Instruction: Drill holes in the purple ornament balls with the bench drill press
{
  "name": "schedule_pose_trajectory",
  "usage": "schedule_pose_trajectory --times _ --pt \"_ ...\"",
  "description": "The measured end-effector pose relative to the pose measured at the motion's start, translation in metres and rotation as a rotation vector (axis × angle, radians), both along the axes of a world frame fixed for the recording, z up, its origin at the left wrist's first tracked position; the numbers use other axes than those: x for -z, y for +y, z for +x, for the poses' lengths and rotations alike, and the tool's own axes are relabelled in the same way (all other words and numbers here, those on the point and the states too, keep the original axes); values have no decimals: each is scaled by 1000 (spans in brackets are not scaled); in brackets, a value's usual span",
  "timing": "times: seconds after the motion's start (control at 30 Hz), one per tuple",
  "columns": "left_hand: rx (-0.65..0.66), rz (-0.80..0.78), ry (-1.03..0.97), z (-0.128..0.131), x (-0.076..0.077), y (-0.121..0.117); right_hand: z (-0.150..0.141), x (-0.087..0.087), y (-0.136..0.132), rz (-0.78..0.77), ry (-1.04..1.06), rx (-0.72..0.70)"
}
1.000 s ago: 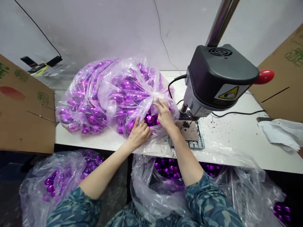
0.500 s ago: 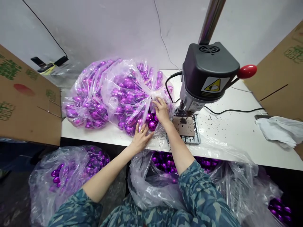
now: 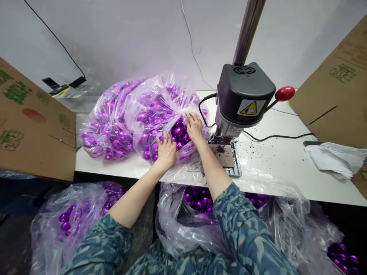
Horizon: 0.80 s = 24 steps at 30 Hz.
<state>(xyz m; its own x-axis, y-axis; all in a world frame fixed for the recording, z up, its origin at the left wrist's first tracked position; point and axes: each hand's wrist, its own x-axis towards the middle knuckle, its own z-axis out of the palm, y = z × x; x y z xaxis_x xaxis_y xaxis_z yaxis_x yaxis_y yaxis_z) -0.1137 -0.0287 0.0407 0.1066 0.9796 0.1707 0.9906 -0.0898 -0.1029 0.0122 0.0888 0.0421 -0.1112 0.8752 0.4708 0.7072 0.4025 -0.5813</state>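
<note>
A clear plastic bag [image 3: 140, 107] full of shiny purple balls lies on the white table, its gathered neck toward me and to the right. Through a gap in its near side, faceted purple balls [image 3: 179, 131] show uncovered. At the gap's left edge, my left hand [image 3: 166, 152], with a ring on one finger, has its fingers curled over the plastic. Just below the gathered neck, my right hand [image 3: 195, 129] holds the gap's right edge. My thumbs are partly hidden. Behind and left of this bag sits a second filled bag [image 3: 104, 130].
A small drill press [image 3: 246, 95] with a red-knobbed lever [image 3: 284, 93] stands right of my hands, dark shavings around its base [image 3: 237, 164]. Open bags of purple balls [image 3: 200, 198] hang below the table edge. Cardboard boxes flank the table; a white cloth [image 3: 335, 156] lies right.
The gap in the bag has widened and more purple balls show. My left hand has moved left and up onto the bag; my right hand stays near the gathered neck.
</note>
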Motion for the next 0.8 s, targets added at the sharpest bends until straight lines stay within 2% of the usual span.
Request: schedule_pose_trajectory --times 0.1,0.27,0.33,0.43,0.5,0.6,0.8 --pt "23 4 34 6 1 -1 -4 0 12 -12 28 9" --pt "278 13 -101 23 -2 8 -7 15 3 -70 67 79" --pt "220 26 -150 27 -3 18 -7 23 -5 -107 69 110" --pt "-30 31 -179 29 -4 35 -3 32 -17 -172 56 159" --pt "-133 -3 -181 31 -4 42 2 36 -25 -205 35 164" --pt "-151 -63 -184 35 0 42 10 38 -36 -223 -14 107" --pt "-59 -125 -247 34 19 18 22 34 -66 -175 -90 -30"
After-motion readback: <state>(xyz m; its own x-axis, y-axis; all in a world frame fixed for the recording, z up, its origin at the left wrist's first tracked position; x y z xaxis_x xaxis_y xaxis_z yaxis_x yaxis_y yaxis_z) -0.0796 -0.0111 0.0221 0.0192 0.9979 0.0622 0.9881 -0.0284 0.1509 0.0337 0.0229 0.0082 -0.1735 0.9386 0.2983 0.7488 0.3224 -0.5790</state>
